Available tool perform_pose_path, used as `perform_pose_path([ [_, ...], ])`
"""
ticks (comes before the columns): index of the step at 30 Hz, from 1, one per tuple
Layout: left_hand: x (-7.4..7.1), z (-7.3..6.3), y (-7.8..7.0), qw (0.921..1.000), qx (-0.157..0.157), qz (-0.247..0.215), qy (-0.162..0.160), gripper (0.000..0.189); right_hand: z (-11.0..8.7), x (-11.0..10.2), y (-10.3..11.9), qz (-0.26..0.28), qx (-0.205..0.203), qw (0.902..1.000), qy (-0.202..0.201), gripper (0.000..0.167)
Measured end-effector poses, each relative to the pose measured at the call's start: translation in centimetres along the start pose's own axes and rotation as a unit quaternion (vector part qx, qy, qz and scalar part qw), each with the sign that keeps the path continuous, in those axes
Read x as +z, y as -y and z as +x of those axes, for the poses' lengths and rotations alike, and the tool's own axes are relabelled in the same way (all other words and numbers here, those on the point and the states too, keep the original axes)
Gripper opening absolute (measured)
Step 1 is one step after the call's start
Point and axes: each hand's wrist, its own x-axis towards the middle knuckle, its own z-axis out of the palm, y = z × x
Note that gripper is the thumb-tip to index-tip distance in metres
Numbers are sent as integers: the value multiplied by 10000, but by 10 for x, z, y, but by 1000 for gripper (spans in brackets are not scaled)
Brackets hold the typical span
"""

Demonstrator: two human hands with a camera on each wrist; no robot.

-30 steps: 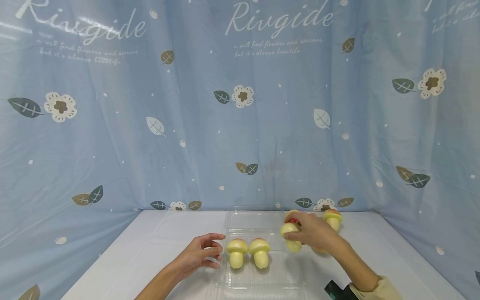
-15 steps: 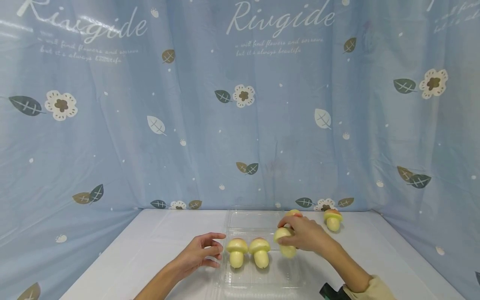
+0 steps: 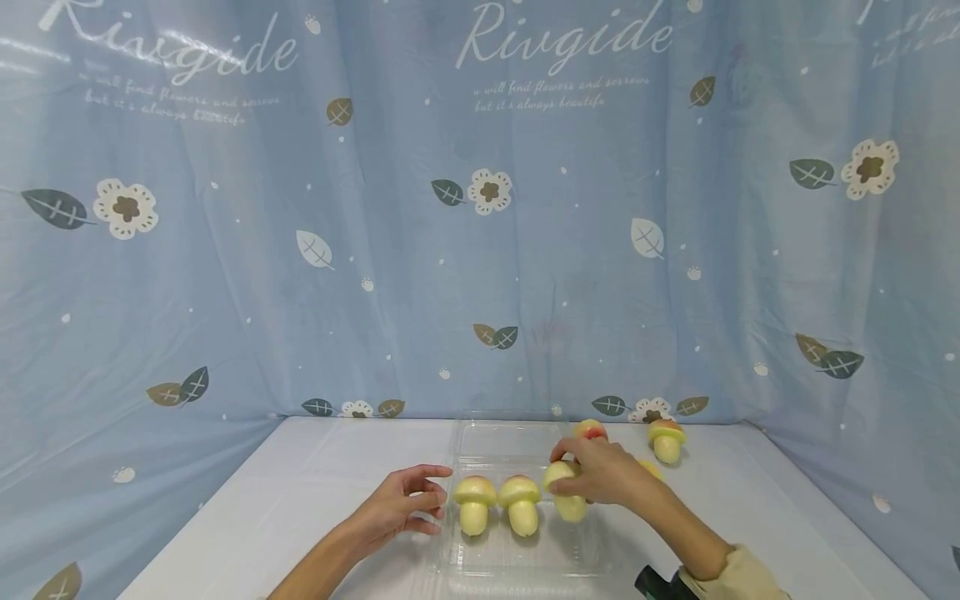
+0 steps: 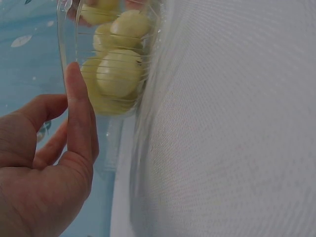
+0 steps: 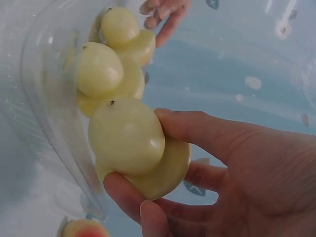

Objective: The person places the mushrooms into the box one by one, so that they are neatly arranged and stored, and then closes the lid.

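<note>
In the head view, two pale yellow toy mushrooms, one at left [image 3: 474, 507] and one beside it [image 3: 522, 507], lie side by side in a clear plastic box [image 3: 480, 560]. My right hand [image 3: 603, 475] grips a third toy mushroom [image 3: 570, 508] by its cap, over the box's right part. The right wrist view shows thumb and fingers around that cap [image 5: 168, 170], its rounded stem [image 5: 127, 136] facing the camera. My left hand [image 3: 401, 504] is at the box's left side, fingers loosely extended; in the left wrist view its index finger [image 4: 79, 108] overlaps the clear wall.
Behind the right hand, a red-and-yellow toy mushroom [image 3: 591, 428] and another toy mushroom [image 3: 666, 442] stand on the white table [image 3: 322, 454]. A yellow piece [image 3: 649, 469] shows partly behind the right wrist. The box's clear lid [image 3: 495, 440] lies folded back toward the blue curtain [image 3: 405, 292].
My right hand has carried its toy mushroom leftward and slightly down, nearer the two in the box. The left hand has stayed in place.
</note>
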Motion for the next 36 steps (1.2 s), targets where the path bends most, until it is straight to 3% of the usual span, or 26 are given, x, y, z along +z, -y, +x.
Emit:
perform_pose_path([
  [9,-1,0,1,10000,-36,13,-30,60,6,7,-3,187,-231,9995,104,31],
  [36,0,1,2,10000,12,33,-35,61,8,13,1,235,-51,9997,96,35],
])
